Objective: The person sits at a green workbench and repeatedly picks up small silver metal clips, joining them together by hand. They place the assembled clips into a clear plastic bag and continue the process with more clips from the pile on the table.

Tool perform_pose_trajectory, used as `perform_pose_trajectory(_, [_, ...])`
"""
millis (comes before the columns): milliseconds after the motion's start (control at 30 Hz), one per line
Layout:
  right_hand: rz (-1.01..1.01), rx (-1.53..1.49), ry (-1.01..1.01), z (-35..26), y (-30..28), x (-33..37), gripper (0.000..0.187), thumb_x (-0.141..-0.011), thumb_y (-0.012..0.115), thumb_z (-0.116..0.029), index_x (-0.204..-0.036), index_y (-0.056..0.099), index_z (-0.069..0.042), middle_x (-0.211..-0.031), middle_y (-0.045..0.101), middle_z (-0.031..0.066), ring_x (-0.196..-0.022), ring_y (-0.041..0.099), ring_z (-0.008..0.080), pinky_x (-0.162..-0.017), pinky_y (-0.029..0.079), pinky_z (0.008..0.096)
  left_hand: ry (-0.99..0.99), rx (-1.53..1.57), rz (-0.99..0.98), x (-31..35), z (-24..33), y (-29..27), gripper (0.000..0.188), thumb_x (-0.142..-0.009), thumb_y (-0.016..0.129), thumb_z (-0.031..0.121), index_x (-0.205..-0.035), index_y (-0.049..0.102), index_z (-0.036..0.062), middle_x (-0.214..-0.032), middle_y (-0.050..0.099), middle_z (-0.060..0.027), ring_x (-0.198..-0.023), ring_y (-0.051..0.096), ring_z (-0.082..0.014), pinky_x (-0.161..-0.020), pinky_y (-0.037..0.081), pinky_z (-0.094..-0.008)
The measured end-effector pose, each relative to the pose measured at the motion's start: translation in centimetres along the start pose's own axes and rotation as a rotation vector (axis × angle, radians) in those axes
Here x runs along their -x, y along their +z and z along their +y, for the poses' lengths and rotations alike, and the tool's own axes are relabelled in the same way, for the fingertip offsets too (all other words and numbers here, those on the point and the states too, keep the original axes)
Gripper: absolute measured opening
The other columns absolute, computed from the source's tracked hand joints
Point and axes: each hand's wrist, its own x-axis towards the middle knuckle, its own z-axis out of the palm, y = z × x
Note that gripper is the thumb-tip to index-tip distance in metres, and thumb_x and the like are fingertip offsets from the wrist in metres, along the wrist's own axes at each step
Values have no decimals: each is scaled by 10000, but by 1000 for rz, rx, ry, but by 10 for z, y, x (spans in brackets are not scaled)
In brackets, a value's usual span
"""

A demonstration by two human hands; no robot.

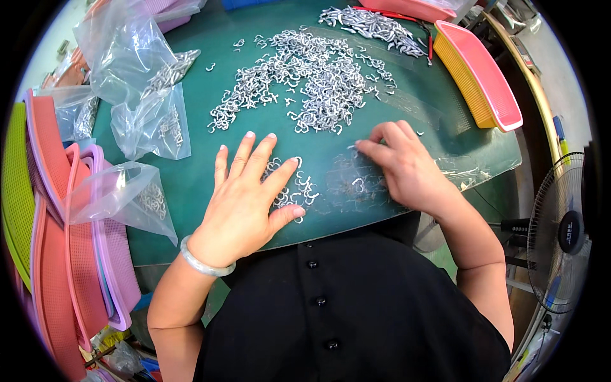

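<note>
My left hand [238, 197] lies palm down with fingers spread over a small cluster of silvery, curved, hook-like metal pieces [307, 185]. Part of that cluster is hidden under the palm and fingers. To its right, my right hand [402, 162] is closed in a pinch just above the green tabletop [254, 245]. A small metal piece [352, 148] shows at its fingertips, too small to see in full. Below that pinch lies a loose curved piece [358, 185]. Farther back spreads a large pile of the same curved metal pieces [324, 86].
Clear plastic bags [146, 121] holding metal parts lie at the left. Stacked colored baskets [70, 248] stand beside them. Longer metal parts [375, 28] and red-handled pliers [430, 48] are at the back. A pink-and-yellow basket [477, 76] sits back right; a fan [560, 232] stands at right.
</note>
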Motion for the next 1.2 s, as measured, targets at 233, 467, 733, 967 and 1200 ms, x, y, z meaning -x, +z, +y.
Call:
perform_pose_trajectory(233, [51,43,-57,-7,7,-21,438,-692,540,96,-1097,641,-38,-1050,527,139,-953,503,326,-877,444,385,31,85,53,-4,-6,-5,481,-838,666,369,-1221,569,95,-1403,404,-183,-1366,288,-414,-1118,175,-558])
perform_pose_trajectory(467, [-31,-84,-119,0,7,-21,390,-687,571,30,-1061,664,-34,-978,545,111,-916,497,294,-833,431,370,156,497,331,0,6,-24,267,-818,654,152,-1049,646,18,-1112,590,-186,-1038,582,-382,-921,453,-488])
perform_pose_trajectory(733, [28,-28,-97,13,9,-28,279,-744,589,60,-1000,659,-25,-976,535,108,-901,507,295,-817,451,365,1225,227,1335,40,66,-64,270,-915,500,186,-1119,567,21,-1212,537,-139,-1114,477,-269,-957,373,-412])
perform_pose_trajectory(967, [116,-85,-45,15,10,-28,195,-738,589,62,-906,641,-21,-929,562,96,-887,529,302,-804,456,372,1487,391,1062,69,62,-36,364,-980,440,244,-1269,534,43,-1383,492,-136,-1317,387,-275,-1088,300,-474])
perform_pose_trajectory(1200, [104,-132,-34,19,10,-28,206,-756,580,56,-928,652,-31,-909,567,89,-882,535,290,-790,451,371,1399,94,1392,56,67,-59,403,-985,426,212,-1342,480,34,-1467,407,-119,-1391,285,-297,-1130,225,-517])
